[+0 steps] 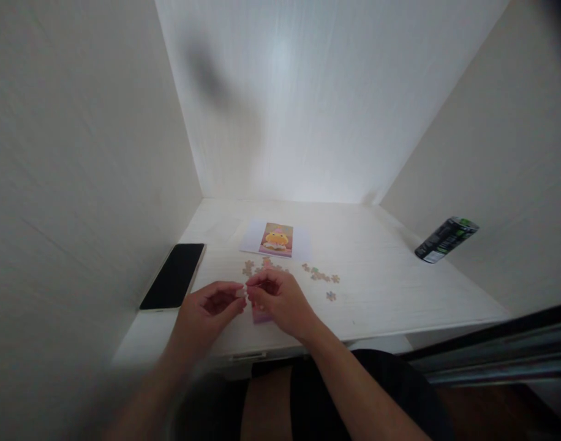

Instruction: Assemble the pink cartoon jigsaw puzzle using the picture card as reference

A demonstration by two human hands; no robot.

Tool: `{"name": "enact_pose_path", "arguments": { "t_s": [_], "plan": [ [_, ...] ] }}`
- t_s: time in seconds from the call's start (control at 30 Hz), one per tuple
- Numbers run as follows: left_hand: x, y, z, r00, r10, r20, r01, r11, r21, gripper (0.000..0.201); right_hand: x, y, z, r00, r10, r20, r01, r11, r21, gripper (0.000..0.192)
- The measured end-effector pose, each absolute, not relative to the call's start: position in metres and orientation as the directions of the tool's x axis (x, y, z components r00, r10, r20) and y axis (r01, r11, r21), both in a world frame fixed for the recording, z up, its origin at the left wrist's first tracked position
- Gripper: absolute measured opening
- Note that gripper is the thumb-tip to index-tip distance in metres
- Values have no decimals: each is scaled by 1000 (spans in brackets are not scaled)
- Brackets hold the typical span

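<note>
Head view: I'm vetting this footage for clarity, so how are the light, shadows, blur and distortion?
In the head view, a bright patch glares high on the back wall, with dimmer picture edges; a soft shadow darkens that wall's upper left. The same head view blurs the left forearm, leaves the puzzle pieces soft, and shows the black-and-green can leaning, probably wide-angle distortion.

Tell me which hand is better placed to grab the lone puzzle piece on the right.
Probably your right hand: it's nearer the lone piece, while your left hand sits farther off, nearer the phone.
</note>
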State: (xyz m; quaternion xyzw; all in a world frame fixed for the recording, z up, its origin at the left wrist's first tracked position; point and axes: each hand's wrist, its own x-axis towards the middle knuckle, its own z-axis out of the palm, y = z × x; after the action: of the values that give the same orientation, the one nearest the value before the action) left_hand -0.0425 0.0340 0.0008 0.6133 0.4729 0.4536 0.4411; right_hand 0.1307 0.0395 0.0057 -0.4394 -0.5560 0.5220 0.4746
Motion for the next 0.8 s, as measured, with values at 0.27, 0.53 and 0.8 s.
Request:
{"name": "enact_pose_path", "arguments": {
  "t_s": [0.27,0.53,0.8],
  "plan": [
    [-39,30,10,132,985,111,146,-130,981,28,128,29,3,-125,992,19,-186,-4,-983,19],
    [-37,30,11,75,991,107,91,-113,989,26,126,32,4,-118,993,29,-206,5,-979,15],
    [-41,31,12,117,989,89,10,-90,996,23,118,20,2,-15,1000,28,-240,24,-970,18]
  ]
}}
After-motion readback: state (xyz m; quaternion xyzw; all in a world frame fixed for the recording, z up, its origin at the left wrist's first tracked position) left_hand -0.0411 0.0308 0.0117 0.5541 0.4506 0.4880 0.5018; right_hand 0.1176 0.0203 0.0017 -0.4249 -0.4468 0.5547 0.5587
